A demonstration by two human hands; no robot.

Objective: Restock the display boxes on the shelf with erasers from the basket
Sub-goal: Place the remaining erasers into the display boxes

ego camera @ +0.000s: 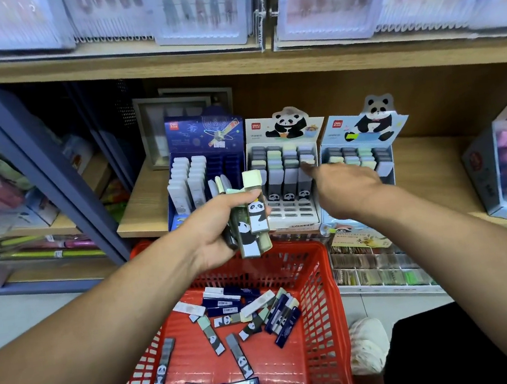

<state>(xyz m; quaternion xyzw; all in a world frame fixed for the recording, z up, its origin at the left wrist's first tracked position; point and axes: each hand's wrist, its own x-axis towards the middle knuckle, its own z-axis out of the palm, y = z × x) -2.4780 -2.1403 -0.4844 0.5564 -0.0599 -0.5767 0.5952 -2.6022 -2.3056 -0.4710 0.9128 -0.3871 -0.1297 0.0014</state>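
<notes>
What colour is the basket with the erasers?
Red: the basket, seen in the head view.

Three display boxes stand side by side on the wooden shelf (138,207): a navy box (206,133), a white panda box (284,142) and a pale blue panda box (364,135), each holding upright erasers in rows. Loose panda and navy erasers (217,322) lie scattered in the red basket (322,311) below.

Stationery shop, wooden shelf (261,62), eraser display boxes (284,168), probably nail-sticker packs (199,8)
</notes>
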